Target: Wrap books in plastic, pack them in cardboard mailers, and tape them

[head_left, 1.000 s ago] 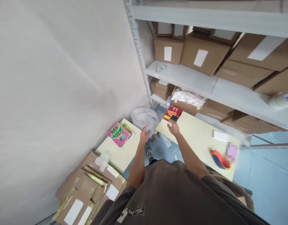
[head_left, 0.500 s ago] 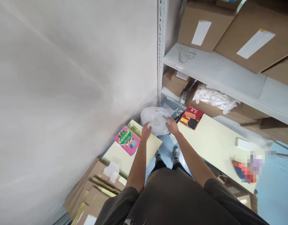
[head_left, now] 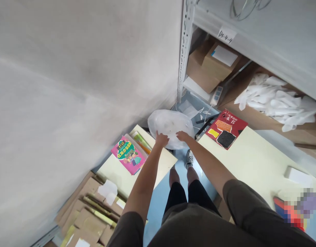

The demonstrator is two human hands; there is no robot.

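Note:
A clear plastic bag (head_left: 168, 124) stands open on the blue floor between two pale yellow tables. My left hand (head_left: 161, 140) grips its near rim with fingers curled. My right hand (head_left: 183, 136) rests on the rim just to the right, fingers closed on the plastic. A pink children's book (head_left: 127, 155) lies on the left table (head_left: 116, 171). On the right table (head_left: 250, 164), near its far corner, lies a red book (head_left: 224, 124).
A grey metal shelf post (head_left: 185, 44) rises behind the bag, with cardboard boxes (head_left: 209, 67) and white plastic wrap (head_left: 276, 99) on low shelves. Flat cardboard (head_left: 88, 212) is piled at lower left. A white wall fills the left. A power strip (head_left: 216, 96) lies on the floor.
My right hand left the red book and joined my left hand on the bag's rim. I have bent closer, so the bag and shelf look larger.

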